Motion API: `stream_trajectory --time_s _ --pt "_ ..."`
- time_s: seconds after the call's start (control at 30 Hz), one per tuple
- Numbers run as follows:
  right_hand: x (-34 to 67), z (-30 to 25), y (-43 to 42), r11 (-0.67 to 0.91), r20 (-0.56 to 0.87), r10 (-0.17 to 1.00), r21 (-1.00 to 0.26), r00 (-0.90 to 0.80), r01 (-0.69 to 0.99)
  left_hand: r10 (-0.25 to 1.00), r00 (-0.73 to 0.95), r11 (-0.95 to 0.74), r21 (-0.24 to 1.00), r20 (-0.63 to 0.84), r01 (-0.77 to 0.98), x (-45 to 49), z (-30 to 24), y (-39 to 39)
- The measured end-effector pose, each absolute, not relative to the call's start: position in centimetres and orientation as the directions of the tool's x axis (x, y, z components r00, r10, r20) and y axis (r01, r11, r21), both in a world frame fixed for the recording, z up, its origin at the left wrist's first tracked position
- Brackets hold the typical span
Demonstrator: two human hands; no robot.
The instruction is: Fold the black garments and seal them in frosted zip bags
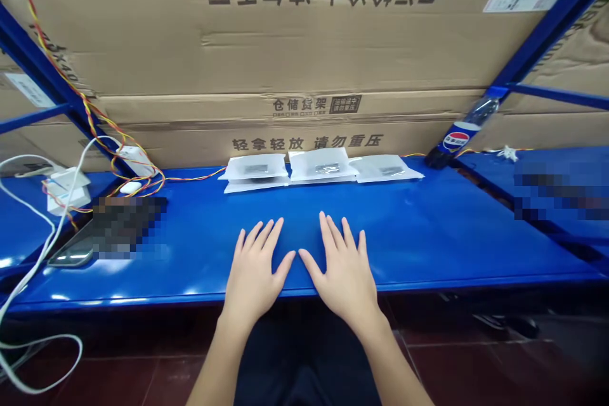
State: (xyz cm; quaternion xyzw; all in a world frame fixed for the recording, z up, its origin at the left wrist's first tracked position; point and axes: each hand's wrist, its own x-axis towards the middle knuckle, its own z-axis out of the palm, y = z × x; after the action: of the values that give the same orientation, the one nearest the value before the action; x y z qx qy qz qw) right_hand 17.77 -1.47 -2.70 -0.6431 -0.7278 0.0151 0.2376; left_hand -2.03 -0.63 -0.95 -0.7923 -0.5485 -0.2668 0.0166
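My left hand (pixel 254 273) lies palm down at the front edge of the blue shelf (pixel 200 222), fingers stretched forward. Beside it my right hand (pixel 345 269) rests the same way, its thumb tip close to the left thumb. Neither hand holds anything. Beyond the fingers, at the back of the shelf, lie white translucent packets in a row: a left packet (pixel 252 168), a middle packet (pixel 320 163) and a right packet (pixel 387 168). Another packet edge shows under the left one. Dark items show faintly inside them.
Large cardboard boxes (pixel 295 51) form the back wall. A Pepsi bottle (pixel 459 133) leans by the right post. On the left are a partly blurred phone-like device (pixel 78 247), a white adapter box (pixel 69 189), white cables (pixel 71 203) and twisted red-yellow wires (pixel 88 111).
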Motion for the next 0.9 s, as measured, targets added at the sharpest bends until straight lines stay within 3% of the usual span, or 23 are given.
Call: stream_trajectory --time_s 0.57,0.9 --pt "17.2 -2.0 -1.9 0.149 0.337 0.940 -0.288 -0.045 0.946 0.858 0.264 -0.394 0.234 0.441 0.889 -2.0 -0.9 -0.6" --pt "17.5 -2.0 -1.6 0.128 0.254 0.966 -0.284 -0.054 0.950 0.881 0.238 -0.355 0.239 0.408 0.904 -1.9 -0.5 -0.8"
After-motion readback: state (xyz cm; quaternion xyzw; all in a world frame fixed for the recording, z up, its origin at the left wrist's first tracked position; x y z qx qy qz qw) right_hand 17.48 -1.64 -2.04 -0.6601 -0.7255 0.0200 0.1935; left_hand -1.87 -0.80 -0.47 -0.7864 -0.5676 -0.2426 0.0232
